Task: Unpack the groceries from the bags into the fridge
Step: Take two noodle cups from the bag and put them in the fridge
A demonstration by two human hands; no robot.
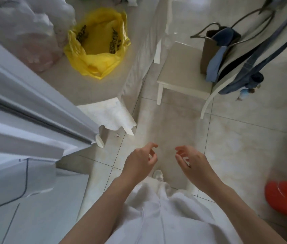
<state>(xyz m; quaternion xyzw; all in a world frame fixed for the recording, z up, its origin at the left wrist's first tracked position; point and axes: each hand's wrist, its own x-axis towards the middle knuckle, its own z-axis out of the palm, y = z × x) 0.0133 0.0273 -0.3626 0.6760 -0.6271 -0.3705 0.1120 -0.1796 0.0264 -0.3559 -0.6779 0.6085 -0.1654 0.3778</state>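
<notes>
Hanging loose and holding nothing, the left hand (140,158) and right hand (190,159) hover at lower centre. At upper left of centre, the yellow bag (97,44) gapes on the table (93,90), near clear bags (24,32). Its thin, slippery plastic likely sags; gather the handles.
</notes>
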